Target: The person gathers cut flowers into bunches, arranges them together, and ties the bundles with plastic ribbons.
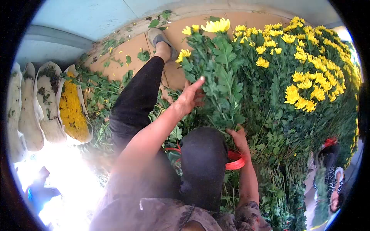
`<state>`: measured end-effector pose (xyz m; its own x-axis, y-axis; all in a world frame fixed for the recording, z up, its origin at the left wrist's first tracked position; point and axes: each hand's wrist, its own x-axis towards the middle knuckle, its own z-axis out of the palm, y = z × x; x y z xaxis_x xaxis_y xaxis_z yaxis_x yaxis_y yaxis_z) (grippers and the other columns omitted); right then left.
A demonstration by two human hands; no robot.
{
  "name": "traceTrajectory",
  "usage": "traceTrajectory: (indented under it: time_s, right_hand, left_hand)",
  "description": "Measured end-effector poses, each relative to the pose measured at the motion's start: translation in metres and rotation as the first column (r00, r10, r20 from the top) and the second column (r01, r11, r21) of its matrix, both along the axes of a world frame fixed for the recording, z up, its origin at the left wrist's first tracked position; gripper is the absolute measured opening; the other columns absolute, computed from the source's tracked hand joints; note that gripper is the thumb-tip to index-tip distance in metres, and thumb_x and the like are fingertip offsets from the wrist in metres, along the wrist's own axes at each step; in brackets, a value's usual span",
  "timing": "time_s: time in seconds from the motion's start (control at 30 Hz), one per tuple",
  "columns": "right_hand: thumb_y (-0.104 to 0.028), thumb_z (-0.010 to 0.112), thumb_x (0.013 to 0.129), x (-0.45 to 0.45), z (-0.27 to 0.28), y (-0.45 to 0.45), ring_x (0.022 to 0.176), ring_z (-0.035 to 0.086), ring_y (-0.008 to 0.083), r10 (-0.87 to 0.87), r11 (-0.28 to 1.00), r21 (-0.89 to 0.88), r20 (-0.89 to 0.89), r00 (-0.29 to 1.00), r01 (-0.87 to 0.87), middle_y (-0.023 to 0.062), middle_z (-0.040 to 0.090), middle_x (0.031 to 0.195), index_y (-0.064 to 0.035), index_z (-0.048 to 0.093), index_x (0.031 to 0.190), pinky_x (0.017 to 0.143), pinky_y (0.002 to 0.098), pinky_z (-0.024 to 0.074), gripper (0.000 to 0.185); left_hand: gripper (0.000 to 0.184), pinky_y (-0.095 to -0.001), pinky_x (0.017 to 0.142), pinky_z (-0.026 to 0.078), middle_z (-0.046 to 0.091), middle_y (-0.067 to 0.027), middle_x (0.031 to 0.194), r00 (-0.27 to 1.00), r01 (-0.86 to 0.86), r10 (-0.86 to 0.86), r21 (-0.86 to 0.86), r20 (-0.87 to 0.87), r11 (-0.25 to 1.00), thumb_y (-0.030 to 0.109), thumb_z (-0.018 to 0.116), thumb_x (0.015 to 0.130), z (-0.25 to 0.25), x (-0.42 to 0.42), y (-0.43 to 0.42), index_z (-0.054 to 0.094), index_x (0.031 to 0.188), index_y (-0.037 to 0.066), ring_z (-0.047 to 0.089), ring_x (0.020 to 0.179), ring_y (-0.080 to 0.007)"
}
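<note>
A small bunch of yellow chrysanthemums (pixel 225 69) stands with its blooms away from me, its leafy stems above my bent knee. My right hand (pixel 239 139) is closed round the lower stems, just beyond the knee. At the left side of the bunch is my left hand (pixel 189 99), thumb stretched out and fingers apart beside the leaves. Part of its fingers is hidden by the foliage. Red ties (pixel 235 161) hang at my knee, next to my right wrist.
A large heap of yellow chrysanthemums (pixel 308 77) fills the right side. Loose leaves and stems (pixel 102 92) lie over the cardboard (pixel 127 48) at left. Several long pale troughs (pixel 48 104), one yellow inside, line the left. Another person (pixel 335 188) is at lower right.
</note>
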<state>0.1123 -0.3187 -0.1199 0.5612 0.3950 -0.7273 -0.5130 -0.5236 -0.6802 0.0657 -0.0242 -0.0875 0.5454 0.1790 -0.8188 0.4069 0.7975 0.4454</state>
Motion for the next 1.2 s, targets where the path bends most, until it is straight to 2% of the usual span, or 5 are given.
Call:
traceTrajectory:
  time_s: [0.23, 0.37, 0.67, 1.07, 1.2]
  right_hand:
    - [-0.028, 0.067, 0.083, -0.021, -0.01, -0.022, 0.086, 0.06, 0.0163, 0.034, 0.993, -0.105, -0.125, 0.992, -0.047, 0.004, 0.064, 0.1, -0.0017, 0.058, 0.114, 0.08, 0.032, 0.046, 0.042]
    - [-0.037, 0.066, 0.085, -0.04, -0.014, -0.013, 0.087, 0.06, 0.0181, -0.149, 0.982, -0.16, -0.317, 0.937, 0.102, 0.0064, 0.064, 0.102, -0.0008, 0.055, 0.118, 0.077, 0.0341, 0.047, 0.05]
    - [-0.045, 0.064, 0.088, -0.035, -0.039, 0.013, 0.087, 0.059, 0.021, -0.309, 0.912, -0.33, -0.167, 0.936, 0.243, 0.0113, 0.063, 0.105, 0.001, 0.048, 0.129, 0.073, 0.0377, 0.0481, 0.064]
    - [-0.036, 0.059, 0.092, -0.01, 0.026, 0.026, 0.071, 0.043, 0.0109, 0.204, 0.978, -0.114, 0.707, 0.677, -0.176, -0.0006, 0.051, 0.074, -0.0007, 0.055, 0.087, 0.065, 0.0294, 0.0381, 0.035]
    - [-0.034, 0.057, 0.094, -0.011, 0.001, 0.03, 0.069, 0.042, 0.0103, 0.07, 0.997, -0.062, 0.514, 0.855, -0.044, 0.0009, 0.049, 0.073, -0.0009, 0.054, 0.082, 0.062, 0.0289, 0.0374, 0.035]
  left_hand:
    - [0.075, -0.0517, 0.107, 0.027, 0.03, -0.0145, 0.151, 0.976, -0.159, 0.199, 0.342, -0.086, 0.926, 0.049, 0.053, 0.091, -0.113, -0.025, 0.001, 0.026, 0.147, 0.008, 0.027, 0.137, -0.0301]
    - [0.086, -0.0488, 0.11, 0.025, 0.03, -0.0141, 0.15, 0.905, -0.144, 0.143, 0.029, -0.4, 0.989, 0.055, 0.057, 0.086, -0.125, -0.009, -0.02, 0.021, 0.149, 0.008, 0.027, 0.137, -0.0314]
    - [0.048, -0.0443, 0.091, 0.046, 0.06, -0.0125, 0.119, 0.943, -0.293, 0.332, -0.375, 0.041, 0.879, 0.029, 0.074, 0.079, -0.145, -0.014, -0.031, 0.06, 0.118, 0.003, 0.057, 0.106, -0.0273]
    - [0.031, -0.0353, 0.073, 0.05, 0.065, -0.0108, 0.092, 0.916, -0.386, 0.361, 0.143, 0.173, 0.911, -0.005, 0.064, 0.074, 0.005, 0.018, -0.043, 0.059, 0.105, -0.004, 0.061, 0.083, -0.0207]
    - [0.034, -0.0388, 0.073, 0.052, 0.063, -0.0115, 0.1, 0.901, -0.375, 0.32, 0.155, 0.294, 0.914, 0.0, 0.06, 0.08, 0.025, 0.009, -0.06, 0.054, 0.113, 0.0, 0.061, 0.087, -0.024]
